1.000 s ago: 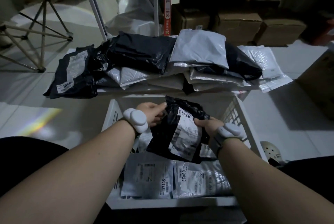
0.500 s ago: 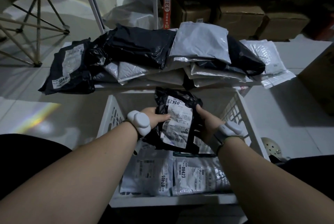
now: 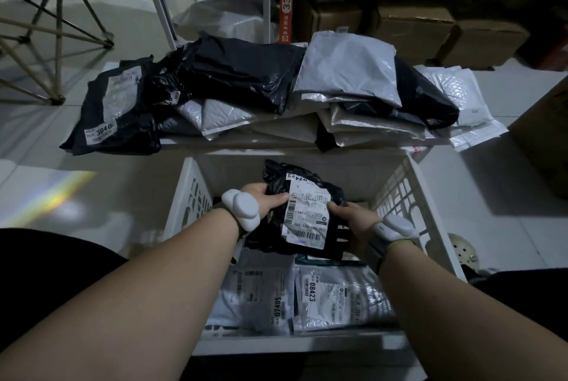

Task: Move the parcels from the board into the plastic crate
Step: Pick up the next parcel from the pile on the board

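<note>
both hands grip black parcel (image 3: 302, 214), over white crate (image 3: 408, 196)

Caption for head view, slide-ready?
Both hands, left hand and right hand, hold a black parcel over the crate.

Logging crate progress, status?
Left hand and right hand grip black parcel over white crate. Two labelled parcels already inside. Nothing blocking.

The label of the black parcel (image 3: 302, 211) reads 07423. In the crate (image 3: 408, 196), two grey parcels read 07405 (image 3: 255, 294) and 08423 (image 3: 341, 297). At the board's left edge, a black parcel's label (image 3: 100, 132) reads 3040.
</note>
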{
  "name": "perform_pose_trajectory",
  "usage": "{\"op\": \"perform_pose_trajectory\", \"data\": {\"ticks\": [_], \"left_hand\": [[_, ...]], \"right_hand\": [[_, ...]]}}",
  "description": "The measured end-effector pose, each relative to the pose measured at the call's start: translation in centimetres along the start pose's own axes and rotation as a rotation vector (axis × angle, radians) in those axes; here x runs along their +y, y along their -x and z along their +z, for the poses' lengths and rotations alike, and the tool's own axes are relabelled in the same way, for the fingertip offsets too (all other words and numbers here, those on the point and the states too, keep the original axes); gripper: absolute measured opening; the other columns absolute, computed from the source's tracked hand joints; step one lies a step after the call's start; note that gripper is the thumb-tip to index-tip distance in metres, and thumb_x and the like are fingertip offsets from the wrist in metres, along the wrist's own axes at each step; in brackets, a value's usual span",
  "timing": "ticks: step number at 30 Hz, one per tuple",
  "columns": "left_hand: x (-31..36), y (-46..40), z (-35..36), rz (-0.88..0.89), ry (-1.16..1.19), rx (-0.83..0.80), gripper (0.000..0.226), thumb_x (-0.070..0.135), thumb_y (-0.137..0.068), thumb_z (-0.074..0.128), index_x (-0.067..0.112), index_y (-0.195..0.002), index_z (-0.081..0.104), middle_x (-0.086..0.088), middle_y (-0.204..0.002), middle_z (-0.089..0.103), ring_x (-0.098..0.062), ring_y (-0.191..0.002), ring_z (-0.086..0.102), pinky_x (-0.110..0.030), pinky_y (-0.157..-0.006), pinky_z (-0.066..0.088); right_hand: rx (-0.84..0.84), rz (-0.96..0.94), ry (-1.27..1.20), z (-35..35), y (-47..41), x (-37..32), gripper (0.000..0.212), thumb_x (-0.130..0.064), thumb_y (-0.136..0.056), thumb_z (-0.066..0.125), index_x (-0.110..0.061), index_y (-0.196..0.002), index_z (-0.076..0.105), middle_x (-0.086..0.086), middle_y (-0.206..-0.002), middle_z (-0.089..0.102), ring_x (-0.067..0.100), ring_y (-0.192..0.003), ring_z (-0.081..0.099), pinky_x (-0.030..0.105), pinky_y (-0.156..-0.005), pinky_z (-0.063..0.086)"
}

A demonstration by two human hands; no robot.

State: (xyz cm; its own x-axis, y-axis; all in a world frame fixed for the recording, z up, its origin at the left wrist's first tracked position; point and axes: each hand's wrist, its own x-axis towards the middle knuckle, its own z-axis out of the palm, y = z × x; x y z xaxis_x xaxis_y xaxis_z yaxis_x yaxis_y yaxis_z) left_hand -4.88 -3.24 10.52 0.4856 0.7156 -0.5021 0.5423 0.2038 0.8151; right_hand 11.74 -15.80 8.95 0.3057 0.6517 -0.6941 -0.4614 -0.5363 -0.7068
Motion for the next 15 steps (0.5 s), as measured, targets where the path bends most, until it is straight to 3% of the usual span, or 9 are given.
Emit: {"op": "perform_pose_trajectory", "data": {"ticks": [4,7,8,9,11,12,14,15], "left_hand": [[0.0,-0.4,0.1,0.010,-0.036,-0.003,0.027,0.029,-0.088,0.065,0.007,-0.103,0.068,-0.013,-0.106,0.070,-0.026,-0.094,0.065,-0.033,-0.089,0.049],[-0.4,-0.9,0.2,-0.029,-0.093,0.005,0.048,0.042,-0.089,0.059,0.004,-0.118,0.060,-0.012,-0.117,0.063,-0.029,-0.107,0.060,-0.032,-0.088,0.046],[-0.5,-1.2,0.2,-0.036,-0.119,0.012,0.049,0.044,-0.090,0.056,0.004,-0.117,0.060,-0.011,-0.112,0.062,-0.028,-0.104,0.059,-0.030,-0.083,0.043],[-0.8,-1.3,0.2,-0.044,-0.130,0.019,0.044,0.045,-0.092,0.053,0.005,-0.104,0.063,-0.012,-0.099,0.061,-0.026,-0.093,0.059,-0.028,-0.076,0.041],[-1.1,-1.7,0.1,-0.066,-0.108,0.032,0.041,0.045,-0.093,0.051,0.009,-0.072,0.053,-0.011,-0.070,0.049,-0.024,-0.064,0.051,-0.028,-0.061,0.037],[-1.3,-1.7,0.1,-0.094,-0.074,0.027,0.043,0.044,-0.093,0.050,0.012,-0.065,0.046,-0.010,-0.064,0.044,-0.024,-0.056,0.044,-0.027,-0.056,0.034],[-1.5,-1.7,0.2,-0.143,-0.032,-0.005,0.039,0.045,-0.093,0.050,0.012,-0.073,0.052,-0.014,-0.073,0.052,-0.027,-0.060,0.050,-0.026,-0.059,0.038],[-1.8,-1.9,0.3,-0.164,-0.060,-0.025,0.040,0.047,-0.092,0.050,0.009,-0.087,0.060,-0.019,-0.086,0.059,-0.032,-0.074,0.058,-0.028,-0.066,0.042]], "right_hand": [[0.037,0.001,-0.063,-0.4,-1.6,0.5,0.032,-0.022,-0.093,0.059,-0.011,-0.122,0.057,0.007,-0.091,0.067,0.025,-0.080,0.064,0.035,-0.064,0.055],[0.135,0.019,-0.063,-1.0,-3.0,0.6,0.050,-0.028,-0.086,0.067,-0.015,-0.131,0.049,0.012,-0.116,0.066,0.032,-0.097,0.066,0.052,-0.078,0.056],[0.176,0.017,-0.042,-1.5,-3.8,0.7,0.053,-0.031,-0.082,0.069,-0.016,-0.129,0.050,0.014,-0.120,0.065,0.035,-0.101,0.065,0.057,-0.083,0.054],[0.225,0.003,-0.017,-2.3,-4.8,1.1,0.049,-0.033,-0.081,0.070,-0.016,-0.124,0.054,0.015,-0.122,0.064,0.036,-0.103,0.065,0.058,-0.088,0.052],[0.288,-0.019,0.028,-3.5,-6.7,1.9,0.037,-0.034,-0.084,0.069,-0.018,-0.115,0.059,0.012,-0.122,0.065,0.034,-0.109,0.062,0.053,-0.099,0.046],[0.298,-0.014,0.053,-3.1,-6.1,1.6,0.036,-0.034,-0.085,0.068,-0.017,-0.115,0.059,0.009,-0.122,0.065,0.031,-0.112,0.060,0.051,-0.104,0.043],[0.330,-0.006,0.140,-2.4,-5.0,1.2,0.028,-0.032,-0.088,0.065,-0.018,-0.109,0.053,0.005,-0.109,0.060,0.026,-0.103,0.056,0.048,-0.104,0.043],[0.335,0.003,0.172,-2.2,-4.4,1.2,0.024,-0.029,-0.090,0.063,-0.018,-0.105,0.047,0.005,-0.099,0.055,0.025,-0.097,0.053,0.047,-0.103,0.044]]}}
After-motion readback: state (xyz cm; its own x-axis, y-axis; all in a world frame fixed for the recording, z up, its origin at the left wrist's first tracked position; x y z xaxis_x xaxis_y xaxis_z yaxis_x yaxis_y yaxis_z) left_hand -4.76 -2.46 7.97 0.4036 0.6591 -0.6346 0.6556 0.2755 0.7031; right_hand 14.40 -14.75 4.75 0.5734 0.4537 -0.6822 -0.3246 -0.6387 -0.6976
